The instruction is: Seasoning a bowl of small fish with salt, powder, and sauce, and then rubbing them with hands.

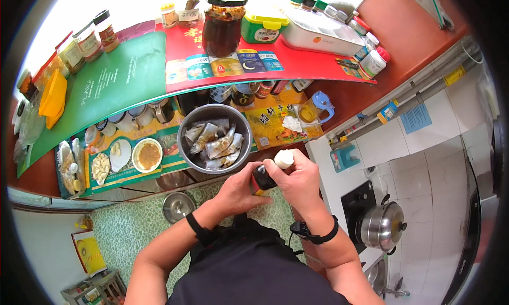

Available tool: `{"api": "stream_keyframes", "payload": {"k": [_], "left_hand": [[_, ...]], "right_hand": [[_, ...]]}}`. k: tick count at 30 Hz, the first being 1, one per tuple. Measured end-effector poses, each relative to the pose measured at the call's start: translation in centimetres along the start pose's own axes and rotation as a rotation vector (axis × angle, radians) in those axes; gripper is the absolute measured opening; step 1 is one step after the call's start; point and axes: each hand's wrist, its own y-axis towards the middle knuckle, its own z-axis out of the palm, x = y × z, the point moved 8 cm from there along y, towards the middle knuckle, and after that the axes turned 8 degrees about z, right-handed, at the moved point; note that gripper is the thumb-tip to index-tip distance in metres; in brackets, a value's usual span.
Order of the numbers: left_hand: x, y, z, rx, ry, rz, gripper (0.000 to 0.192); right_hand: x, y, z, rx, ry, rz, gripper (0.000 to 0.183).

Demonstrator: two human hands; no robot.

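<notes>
In front of my torso, my left hand (238,189) grips a dark bottle (264,178) with a red and yellow label partly showing. My right hand (299,181) closes its thumb and fingers around a white cap (284,159) at the bottle's upper end. The right thumb hides where cap and bottle meet, so I cannot tell whether they are joined. Just beyond my hands, a grey metal bowl (245,162) holds several cut pieces of silvery fish (220,144). To its left are a bowl of brown paste (148,155) and a dish of peeled garlic cloves (101,168).
A jar of dark sauce (222,30) and a green tub with a yellow lid (264,24) stand on the upper shelf (318,66). A blue-lidded jug (316,108) is right of the bowl. A steel pot (379,225) sits on the stove; a metal basin (179,207) is below the counter.
</notes>
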Motion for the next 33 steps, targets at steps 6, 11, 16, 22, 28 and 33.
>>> {"api": "stream_keyframes", "payload": {"k": [6,11,16,22,28,33], "left_hand": [[1.7,-0.8,0.9,-0.024,0.001,-0.003,0.060],[3.2,-1.8,1.4,0.032,0.038,0.022,0.062],[4.1,-2.8,1.7,0.031,-0.007,0.051,0.066],[4.7,-3.5,1.6,0.102,-0.241,-0.041,0.067],[4.8,-3.5,1.4,0.125,-0.342,-0.090,0.069],[5.7,-3.8,1.5,0.139,-0.436,-0.131,0.071]], "right_hand": [[-0.7,-0.9,-0.6,-0.097,-0.053,0.004,0.031],[0.9,-2.1,-0.1,-0.126,-0.310,-0.220,0.020],[-0.5,-2.5,0.3,-0.110,-0.257,-0.140,0.027],[-3.7,-2.3,2.3,0.265,0.419,0.402,0.040],[-4.4,-2.7,3.3,0.341,0.591,0.477,0.044],[-5.6,-3.2,2.9,0.345,0.533,0.320,0.041]]}}
